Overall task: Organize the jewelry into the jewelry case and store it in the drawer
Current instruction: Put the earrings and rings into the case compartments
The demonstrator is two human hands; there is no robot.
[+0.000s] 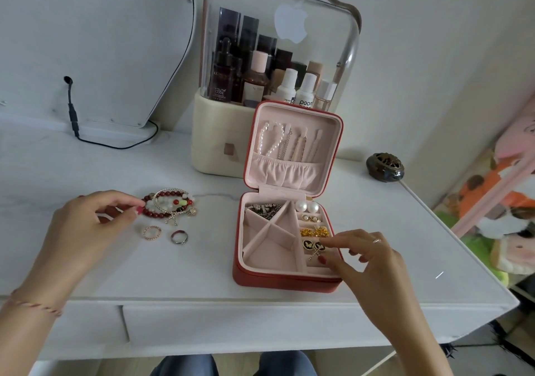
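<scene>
A red jewelry case [285, 281] with pink lining stands open on the white desk. Its lid holds a pearl bracelet [270, 141] and chains. The base holds pearl studs [307, 206], gold earrings [315, 232], black butterfly earrings [314, 245] and a dark chain [265, 210]. My right hand [367, 262] reaches over the case's right row, fingertips at the butterfly earrings. My left hand [92, 225] pinches the edge of a pile of beaded bracelets [170, 206] to the case's left. Two rings [152, 232] [179, 236] lie in front of the pile.
A clear-domed cosmetics organizer [220, 155] full of bottles stands behind the case. A mirror and black cable [73, 115] are at the back left. A small dark incense burner [385, 165] sits at the right. The desk drawer [231, 326] below the front edge is closed.
</scene>
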